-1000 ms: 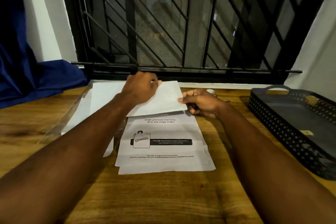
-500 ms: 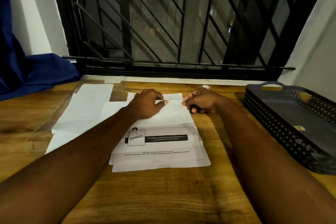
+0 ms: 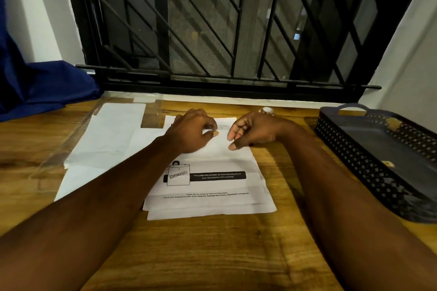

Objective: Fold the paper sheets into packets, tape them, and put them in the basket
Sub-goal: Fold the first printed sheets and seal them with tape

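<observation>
Pressing down now, the left hand (image 3: 194,130) is curling over the sheet (image 3: 227,151), thumb and fingertips seemingly pinching the flap's edge. The right hand (image 3: 253,132) is curled around nothing, its thumb tip resting on the paper. A second ago both hands were holding that flap up off the stack; now it is lying flat across the sheet's far half. I'd say the first fold is being creased, with taping not yet begun. The basket (image 3: 354,168) is sitting at the desk's (image 3: 212,255) right, showing no packet.
</observation>
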Tool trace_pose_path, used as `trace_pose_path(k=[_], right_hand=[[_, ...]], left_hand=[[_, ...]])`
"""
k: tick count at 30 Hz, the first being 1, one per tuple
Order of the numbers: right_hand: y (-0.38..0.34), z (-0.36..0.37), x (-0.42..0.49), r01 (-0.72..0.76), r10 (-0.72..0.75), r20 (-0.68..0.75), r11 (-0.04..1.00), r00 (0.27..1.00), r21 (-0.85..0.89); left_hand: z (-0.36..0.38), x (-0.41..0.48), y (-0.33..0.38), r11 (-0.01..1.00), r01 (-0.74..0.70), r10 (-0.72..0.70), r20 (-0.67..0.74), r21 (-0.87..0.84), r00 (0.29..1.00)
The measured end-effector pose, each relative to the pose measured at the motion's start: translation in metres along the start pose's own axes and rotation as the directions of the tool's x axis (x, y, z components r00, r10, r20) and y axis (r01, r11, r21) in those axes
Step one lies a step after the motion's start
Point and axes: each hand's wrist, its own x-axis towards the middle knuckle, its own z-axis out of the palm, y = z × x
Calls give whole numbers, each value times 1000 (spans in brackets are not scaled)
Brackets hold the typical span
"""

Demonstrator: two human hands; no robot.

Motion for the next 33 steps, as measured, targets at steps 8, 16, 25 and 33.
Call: trace_pose_path(k=[8,16,25,33], right_hand=[[24,-1,17,-71,36,-629,997,776,-30],[61,-15,21,-596,234,-730,752,642,-283],[64,-14,27,-603,261,-760,770,595,-208],[28,-8,31,-112,104,-821,992,561,49]], left_hand=[[-2,-6,-5,1000,-4,4,-4,1,1000],[-5,-4,-4,1000,5,-7,-82,-22,997],[-6,-4,-5,997,11,-20,-129,-70,991],[-6,-1,-6,984,29,-65,-207,-173,976]])
